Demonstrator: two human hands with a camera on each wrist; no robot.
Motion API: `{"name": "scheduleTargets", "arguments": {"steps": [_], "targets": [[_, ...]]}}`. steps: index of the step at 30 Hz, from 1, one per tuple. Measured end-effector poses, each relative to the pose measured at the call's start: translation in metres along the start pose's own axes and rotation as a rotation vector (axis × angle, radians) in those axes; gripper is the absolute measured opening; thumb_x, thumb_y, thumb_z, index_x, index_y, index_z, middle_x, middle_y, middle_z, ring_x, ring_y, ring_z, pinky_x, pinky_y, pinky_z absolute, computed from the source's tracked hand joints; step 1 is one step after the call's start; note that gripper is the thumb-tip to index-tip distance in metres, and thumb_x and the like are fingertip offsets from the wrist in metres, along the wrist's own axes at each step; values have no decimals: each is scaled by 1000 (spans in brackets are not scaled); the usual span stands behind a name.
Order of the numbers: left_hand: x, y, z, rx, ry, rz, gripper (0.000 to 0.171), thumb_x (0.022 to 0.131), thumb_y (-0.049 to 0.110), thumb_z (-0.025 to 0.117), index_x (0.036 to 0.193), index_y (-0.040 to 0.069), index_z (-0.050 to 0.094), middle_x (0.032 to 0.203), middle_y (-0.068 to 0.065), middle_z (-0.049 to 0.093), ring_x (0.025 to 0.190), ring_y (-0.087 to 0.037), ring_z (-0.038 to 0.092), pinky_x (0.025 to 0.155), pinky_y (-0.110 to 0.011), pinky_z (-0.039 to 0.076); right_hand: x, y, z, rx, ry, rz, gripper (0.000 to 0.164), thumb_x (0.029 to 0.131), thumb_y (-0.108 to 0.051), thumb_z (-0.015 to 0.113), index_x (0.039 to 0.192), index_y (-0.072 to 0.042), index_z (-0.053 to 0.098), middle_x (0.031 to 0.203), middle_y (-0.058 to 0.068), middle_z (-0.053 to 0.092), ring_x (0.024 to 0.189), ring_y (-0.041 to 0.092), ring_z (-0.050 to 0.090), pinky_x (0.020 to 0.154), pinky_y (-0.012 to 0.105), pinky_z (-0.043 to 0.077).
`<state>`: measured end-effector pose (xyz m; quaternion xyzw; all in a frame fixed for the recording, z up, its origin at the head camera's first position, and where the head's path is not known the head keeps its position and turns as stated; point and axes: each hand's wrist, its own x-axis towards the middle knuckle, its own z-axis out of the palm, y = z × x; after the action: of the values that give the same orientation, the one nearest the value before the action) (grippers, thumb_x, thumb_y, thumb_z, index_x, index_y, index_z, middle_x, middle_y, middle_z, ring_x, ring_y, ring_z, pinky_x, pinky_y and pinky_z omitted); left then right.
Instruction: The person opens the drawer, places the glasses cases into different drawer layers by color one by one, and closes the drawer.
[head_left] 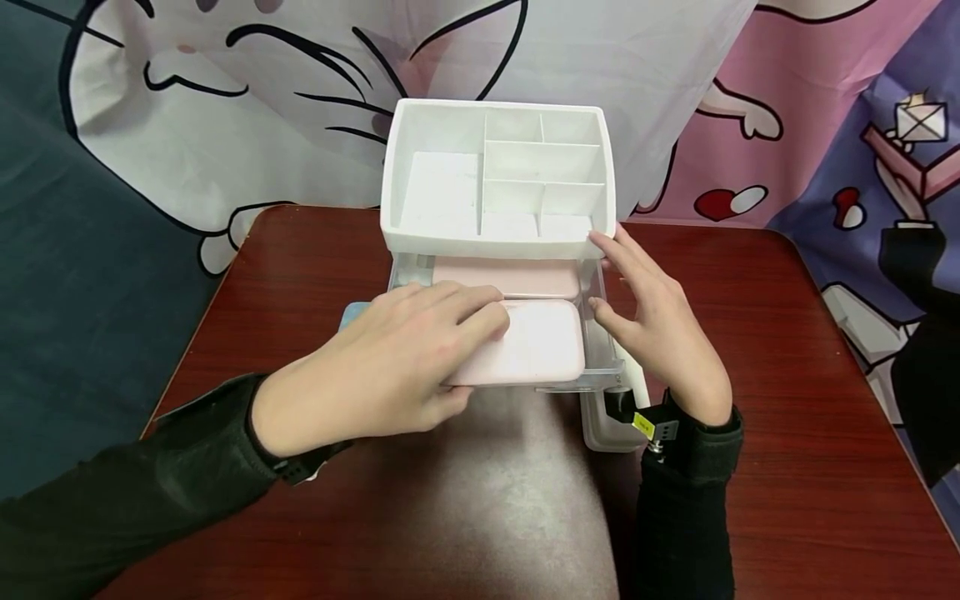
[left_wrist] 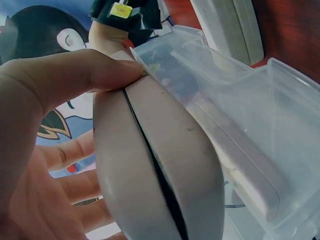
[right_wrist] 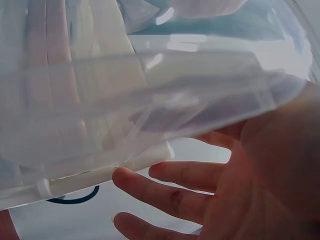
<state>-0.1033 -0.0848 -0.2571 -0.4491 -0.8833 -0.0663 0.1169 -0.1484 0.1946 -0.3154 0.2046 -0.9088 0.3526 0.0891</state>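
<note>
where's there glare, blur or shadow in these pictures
Right wrist view: white glare streaks the clear drawer, what lies behind it looks blurred, and the right hand is partly shadowed; left wrist view: the drawer looks hazy beside the pale pink case; head view: soft shadows inside the white tray.

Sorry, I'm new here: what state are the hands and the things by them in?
White tray: uncovered, divided into compartments
Clear drawer: pulled out
Rear pink case: inside the drawer
Front pink case: held, dark seam showing
Left hand: gripping the front pink case
Right hand: fingers extended
</note>
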Motion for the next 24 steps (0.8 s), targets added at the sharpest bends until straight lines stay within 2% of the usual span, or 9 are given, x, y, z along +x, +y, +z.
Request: {"name": "scheduleTargets", "arguments": {"steps": [8, 16, 24], "targets": [[10, -4, -2, 7, -75, -2, 44, 68, 19, 79, 103, 11, 54, 91, 3, 52, 79, -16, 53, 63, -34, 46, 0, 1, 0, 5, -5, -3, 69, 87, 1, 62, 148, -21, 39, 160, 6, 26, 121, 30, 56, 101, 51, 43], [25, -9, -8, 38, -144, 18, 45, 70, 20, 77, 108, 13, 55, 98, 3, 59, 86, -19, 58, 68, -39, 47, 0, 2, -1, 14, 0, -9, 68, 87, 2, 62, 148, -21, 40, 159, 7, 27, 119, 30, 57, 100, 50, 43], [33, -9, -4, 45, -215, 27, 51, 71, 23, 79, 115, 14, 55, 106, 1, 61, 93, -21, 61, 69, -39, 48, 0, 3, 0, 14, 5, -16, 68, 87, 2, 61, 148, -20, 40, 159, 7, 27, 119, 29, 58, 101, 51, 43]]}}
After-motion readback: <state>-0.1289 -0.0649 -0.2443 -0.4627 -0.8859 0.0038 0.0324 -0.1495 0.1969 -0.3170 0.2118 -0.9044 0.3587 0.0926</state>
